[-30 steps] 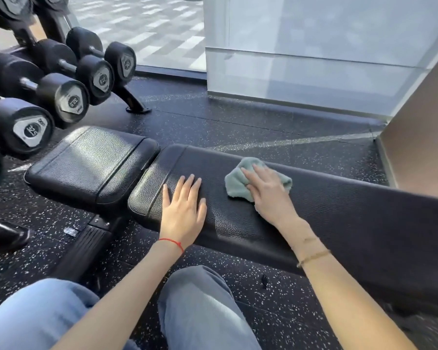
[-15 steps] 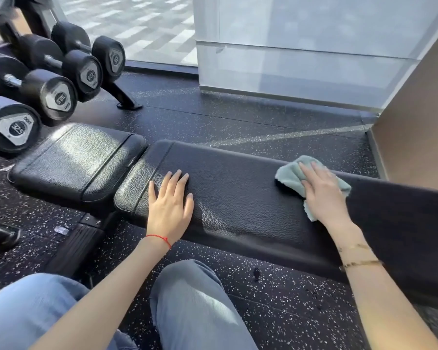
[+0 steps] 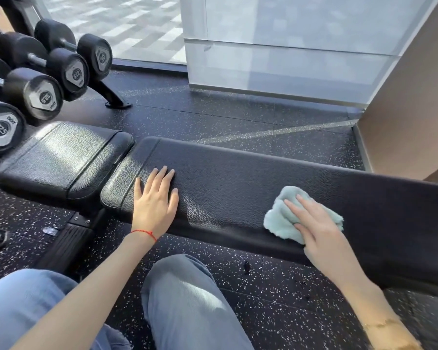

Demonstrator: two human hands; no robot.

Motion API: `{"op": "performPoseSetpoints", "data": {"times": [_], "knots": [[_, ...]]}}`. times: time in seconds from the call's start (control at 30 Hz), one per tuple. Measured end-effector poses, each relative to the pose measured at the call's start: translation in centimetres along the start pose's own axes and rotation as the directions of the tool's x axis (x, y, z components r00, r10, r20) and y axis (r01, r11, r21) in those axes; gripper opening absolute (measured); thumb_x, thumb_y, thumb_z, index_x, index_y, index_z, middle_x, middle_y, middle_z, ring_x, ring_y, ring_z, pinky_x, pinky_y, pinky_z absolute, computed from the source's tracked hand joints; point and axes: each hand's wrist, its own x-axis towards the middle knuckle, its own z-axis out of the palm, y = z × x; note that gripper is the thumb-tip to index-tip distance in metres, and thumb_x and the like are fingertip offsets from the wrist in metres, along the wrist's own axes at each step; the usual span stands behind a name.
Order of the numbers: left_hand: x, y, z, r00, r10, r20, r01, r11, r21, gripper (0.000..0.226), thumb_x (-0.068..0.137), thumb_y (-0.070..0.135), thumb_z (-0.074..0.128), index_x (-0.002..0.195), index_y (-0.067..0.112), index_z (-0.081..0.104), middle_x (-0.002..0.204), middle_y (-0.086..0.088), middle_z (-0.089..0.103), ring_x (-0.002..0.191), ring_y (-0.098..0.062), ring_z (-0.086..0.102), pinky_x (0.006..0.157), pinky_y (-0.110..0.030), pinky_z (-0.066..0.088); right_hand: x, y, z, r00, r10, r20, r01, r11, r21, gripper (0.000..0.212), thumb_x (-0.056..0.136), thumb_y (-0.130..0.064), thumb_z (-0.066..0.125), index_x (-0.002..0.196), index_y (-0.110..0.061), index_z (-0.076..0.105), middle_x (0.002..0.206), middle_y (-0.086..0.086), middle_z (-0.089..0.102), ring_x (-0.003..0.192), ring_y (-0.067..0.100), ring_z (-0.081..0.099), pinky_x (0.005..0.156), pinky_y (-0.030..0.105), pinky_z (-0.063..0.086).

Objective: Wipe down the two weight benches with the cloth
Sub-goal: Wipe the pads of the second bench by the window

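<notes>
Head view, the only one: a black padded weight bench runs across the middle of the picture from nine o'clock to three o'clock, made of a short seat pad at the left and a long back pad at the right, with a narrow gap between them. The left hand lies flat on the long pad near its left end, palm down, fingers straight and close together, thumb out to the right; a red string circles its wrist. The right hand is at about four o'clock from the left one, well apart from it, pressing a pale green cloth against the near edge of the long pad, fingers extended and slightly parted on top of the fabric. The cloth is bunched and sticks out beyond the fingers toward nine o'clock. Dumbbells sit on a rack at ten o'clock. Speckled black floor surrounds the bench, and knees in blue jeans fill the six o'clock edge.
</notes>
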Motion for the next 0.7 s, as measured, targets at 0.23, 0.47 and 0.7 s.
{"op": "performPoseSetpoints", "data": {"times": [0.23,0.47,0.7], "knots": [[-0.1,0.4,-0.1,1.0,-0.018,0.017,0.017,1.0,0.022,0.062,0.094,0.046,0.016,0.149,0.024,0.032,0.158,0.005,0.027,0.148,-0.014,0.013,0.121,-0.048,0.003,10.4,3.5,1.4,0.98,0.188,-0.068,-0.191,0.98,-0.049,0.043,0.097,-0.016,0.048,0.14,-0.023,0.047,0.151,0.012,0.036,0.139,0.035,0.029,0.118,0.042,0.017],[-0.2,0.3,0.0,1.0,-0.018,0.016,0.018,1.0,0.025,0.06,0.094,0.045,0.018,0.149,0.024,0.033,0.158,0.005,0.027,0.148,-0.013,0.014,0.121,-0.047,0.003,7.4,-4.5,5.1,0.975,-0.192,0.108,0.191,0.981,0.021,0.044,0.099,-0.02,0.044,0.141,-0.033,0.042,0.154,-0.004,0.03,0.144,0.013,0.018,0.121,0.035,0.007],[-0.3,0.2,0.1,1.0,-0.005,0.016,0.004,0.999,0.04,0.059,0.095,0.045,0.019,0.148,0.024,0.034,0.157,0.004,0.029,0.148,-0.015,0.017,0.121,-0.048,0.006,2.2,0.0,-0.1,0.997,-0.068,0.042,0.067,0.998,0.017,0.051,0.095,-0.007,0.053,0.14,-0.029,0.046,0.149,-0.011,0.033,0.14,0.004,0.022,0.115,0.012,0.003]]}}
